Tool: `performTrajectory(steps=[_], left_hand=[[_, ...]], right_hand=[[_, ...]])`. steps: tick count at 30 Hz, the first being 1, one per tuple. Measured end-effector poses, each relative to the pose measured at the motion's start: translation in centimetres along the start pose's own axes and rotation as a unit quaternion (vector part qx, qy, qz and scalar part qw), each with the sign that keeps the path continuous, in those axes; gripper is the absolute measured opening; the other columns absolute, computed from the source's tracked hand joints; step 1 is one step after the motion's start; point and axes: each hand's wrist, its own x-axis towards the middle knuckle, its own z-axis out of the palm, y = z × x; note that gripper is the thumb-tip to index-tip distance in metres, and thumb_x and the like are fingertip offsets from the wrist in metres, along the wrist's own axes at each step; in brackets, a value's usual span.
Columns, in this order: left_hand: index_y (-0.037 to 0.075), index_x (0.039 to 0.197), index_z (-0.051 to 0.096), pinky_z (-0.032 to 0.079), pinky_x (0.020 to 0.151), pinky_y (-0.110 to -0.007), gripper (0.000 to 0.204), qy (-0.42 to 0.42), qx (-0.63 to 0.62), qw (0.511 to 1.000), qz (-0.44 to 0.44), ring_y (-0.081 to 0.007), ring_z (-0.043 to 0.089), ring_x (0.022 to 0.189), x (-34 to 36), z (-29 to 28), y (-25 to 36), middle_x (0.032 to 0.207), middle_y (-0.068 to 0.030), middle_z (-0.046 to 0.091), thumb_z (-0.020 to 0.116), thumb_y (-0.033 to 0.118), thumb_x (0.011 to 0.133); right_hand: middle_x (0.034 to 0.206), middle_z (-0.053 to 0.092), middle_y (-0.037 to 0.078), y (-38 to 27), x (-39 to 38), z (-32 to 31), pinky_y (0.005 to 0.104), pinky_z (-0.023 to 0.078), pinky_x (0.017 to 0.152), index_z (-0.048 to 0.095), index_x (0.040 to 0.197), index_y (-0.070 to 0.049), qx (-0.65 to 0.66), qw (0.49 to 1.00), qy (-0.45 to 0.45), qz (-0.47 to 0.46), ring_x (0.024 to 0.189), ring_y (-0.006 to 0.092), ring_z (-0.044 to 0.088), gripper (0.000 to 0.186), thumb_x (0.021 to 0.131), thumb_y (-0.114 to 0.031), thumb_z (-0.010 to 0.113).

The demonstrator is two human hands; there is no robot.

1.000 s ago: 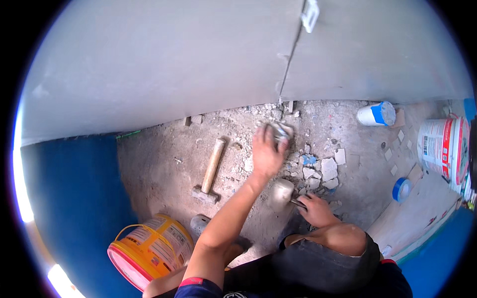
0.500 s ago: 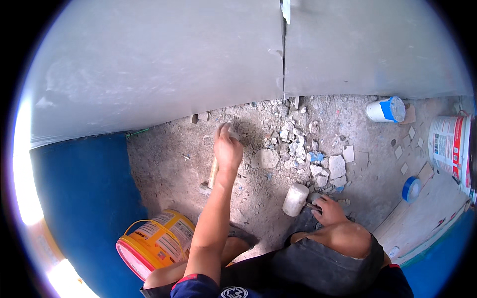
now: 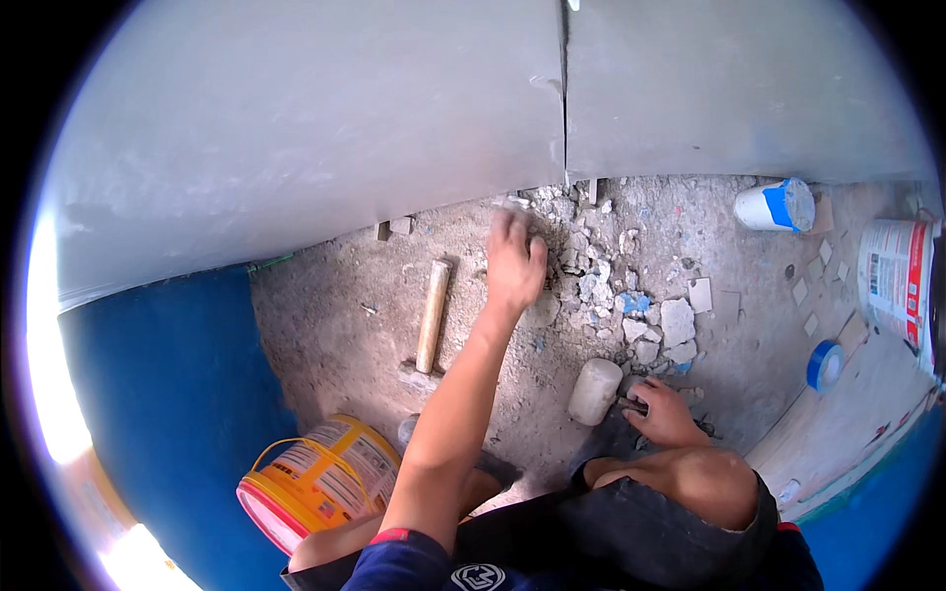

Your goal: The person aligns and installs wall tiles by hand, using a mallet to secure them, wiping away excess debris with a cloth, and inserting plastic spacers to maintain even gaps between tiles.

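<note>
Gritty floor (image 3: 315,345) | wooden-handled hammer (image 3: 432,317) | pale broken rubble (image 3: 677,321) | yellow bucket (image 3: 330,468)

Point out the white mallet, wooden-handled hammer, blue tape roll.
White mallet (image 3: 595,392): head camera view, on its cylindrical striking end.
Wooden-handled hammer (image 3: 432,317): head camera view, mid-handle.
Blue tape roll (image 3: 818,366): head camera view, on its blue outer side.

I have my bare left hand (image 3: 516,261) well ahead and left of my bent bare right knee (image 3: 714,483), palm hidden; my bare right hand (image 3: 662,409) sits just ahead of it, fingers curled.
</note>
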Motion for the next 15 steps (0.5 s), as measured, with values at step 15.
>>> performTrajectory(steps=[15], left_hand=[[-0.010,0.132,0.046,0.025,0.117,-0.048,0.051,-0.094,-0.078,0.990,0.067,-0.0342,0.036,0.137,-1.4,-0.4,4.8,0.142,-0.0230,0.041,0.048,0.013,0.086]], right_hand=[[0.093,0.058,0.014,0.6,0.6,0.0,0.0467,0.050,0.073,0.059,0.093,-0.007,0.021,0.999,-0.025,0.004,0.086,0.0377,0.061,0.026,0.075,-0.020,0.073]])
